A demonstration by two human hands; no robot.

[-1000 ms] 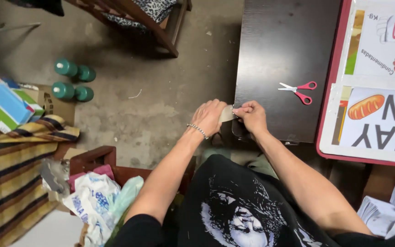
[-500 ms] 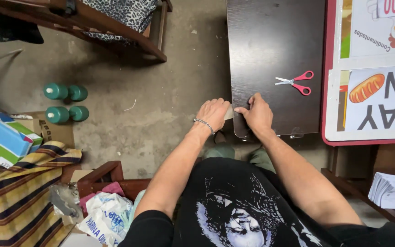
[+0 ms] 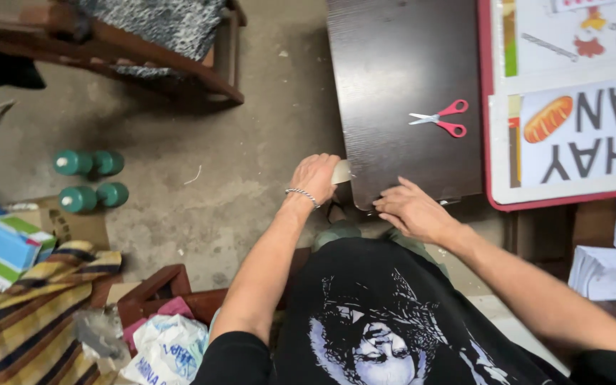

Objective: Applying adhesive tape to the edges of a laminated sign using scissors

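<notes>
My left hand, with a bracelet on the wrist, is closed on a roll of clear tape at the near left corner of a dark wooden table. My right hand lies flat with fingers spread on the table's near edge, pressing down a strip of tape there. Red-handled scissors lie farther up on the tabletop, shut, away from both hands.
A red-framed sign board with printed sheets lies on the right. Green dumbbells rest on the concrete floor at left, a wooden chair behind them. Striped fabric, a box and bags sit at lower left; paper stacks at lower right.
My hands have moved apart: the left pulled the tape roll left off the corner while the right slid right along the table edge. The camera view shifted down slightly.
</notes>
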